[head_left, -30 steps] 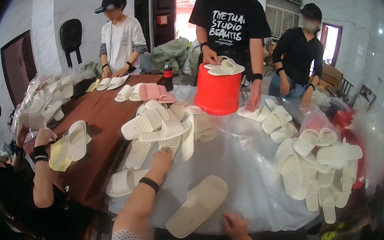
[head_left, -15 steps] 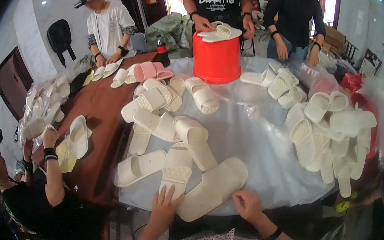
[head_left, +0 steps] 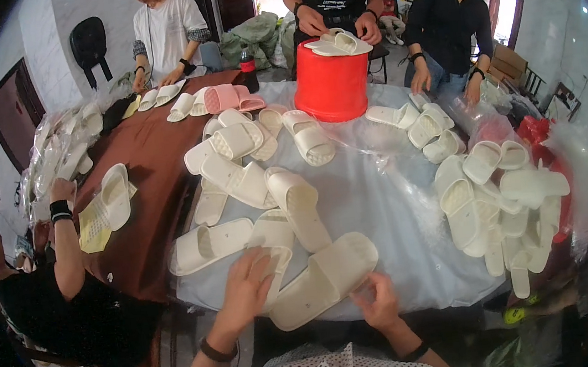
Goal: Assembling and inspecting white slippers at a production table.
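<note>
A large cream slipper lies slantwise at the table's near edge, its strap toward the upper right. Beside its right edge is my right hand, thumb and fingers apart, seemingly just touching the rim. My left hand is open, fingers stretched over the heel part of another cream slipper just left of the large one. More cream slippers surround these: a single slipper lies to the left, and one with a quilted footbed rests behind, overlapping its neighbours.
Several slippers are piled at the right. An upturned red bucket carries slippers that a person handles. Pink slippers and a dark bottle stand farther back. At the brown table on the left, another person works by bagged slippers.
My left hand has lifted slightly and shifted along the slipper under it. My right hand has opened from a loose curl and moved up to the large slipper's edge.
</note>
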Demonstrator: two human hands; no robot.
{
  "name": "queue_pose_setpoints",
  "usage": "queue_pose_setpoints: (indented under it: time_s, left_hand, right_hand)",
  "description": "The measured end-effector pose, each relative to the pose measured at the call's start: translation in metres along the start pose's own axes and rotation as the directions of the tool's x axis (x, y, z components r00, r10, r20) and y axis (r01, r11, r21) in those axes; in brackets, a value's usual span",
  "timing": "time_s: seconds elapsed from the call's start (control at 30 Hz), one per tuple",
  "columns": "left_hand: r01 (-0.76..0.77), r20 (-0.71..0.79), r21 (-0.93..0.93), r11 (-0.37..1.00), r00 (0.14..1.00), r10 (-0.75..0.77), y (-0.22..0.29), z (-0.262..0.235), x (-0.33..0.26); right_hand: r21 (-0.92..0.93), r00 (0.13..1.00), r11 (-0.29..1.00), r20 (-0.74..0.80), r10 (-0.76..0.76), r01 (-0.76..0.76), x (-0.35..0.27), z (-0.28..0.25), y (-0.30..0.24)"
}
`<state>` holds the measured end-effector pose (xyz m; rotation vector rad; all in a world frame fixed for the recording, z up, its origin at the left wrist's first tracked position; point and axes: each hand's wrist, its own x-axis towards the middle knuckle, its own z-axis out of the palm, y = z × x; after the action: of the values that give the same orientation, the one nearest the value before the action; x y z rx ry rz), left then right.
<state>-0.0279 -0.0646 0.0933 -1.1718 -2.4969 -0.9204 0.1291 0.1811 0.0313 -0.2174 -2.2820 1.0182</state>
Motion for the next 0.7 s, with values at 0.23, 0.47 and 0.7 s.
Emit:
queue_pose_setpoints:
  time_s: [0.23, 0.47, 0.7]
  left_hand:
    - [-0.179, 0.181, 0.295, 0.939, 0.975, 0.129, -0.03, 0.031, 0.062]
    - [-0.154, 0.35, 0.295, 0.943, 0.936, 0.043, -0.054, 0.025, 0.092]
    - [-0.088, -0.221, 0.385, 0.919, 0.958, 0.184, -0.003, -0.071, 0.119]
  right_hand:
    - [-0.095, 0.999, 0.995, 0.005, -0.039, 0.039, 0.006, 0.007, 0.001]
    - [-0.107, 0.994, 0.991, 0.078, -0.074, 0.082, 0.01, 0.003, -0.004]
    - [-0.095, 0.984, 0.995, 0.178, 0.025, -0.008, 0.013, 0.007, -0.004]
